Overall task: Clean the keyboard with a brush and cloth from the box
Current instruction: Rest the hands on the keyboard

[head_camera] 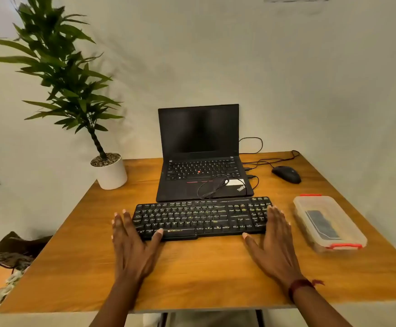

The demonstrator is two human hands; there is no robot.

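Note:
A black keyboard [201, 217] lies across the middle of the wooden table [204, 267], in front of a laptop. My left hand [131, 241] lies flat with straight fingers at the keyboard's left end, thumb touching its front edge. My right hand [272, 239] lies flat at the right end, fingers straight, thumb by the front right corner. Neither hand holds anything. To the right stands a clear plastic box [329, 223] with red clips and its lid on; something dark shows inside. The brush and cloth cannot be made out.
An open black laptop [201, 156] with a dark screen stands behind the keyboard, a cable coiled on its palm rest. A black mouse [286, 174] with cables lies at the back right. A potted plant [109, 171] occupies the back left corner. A wall is close behind.

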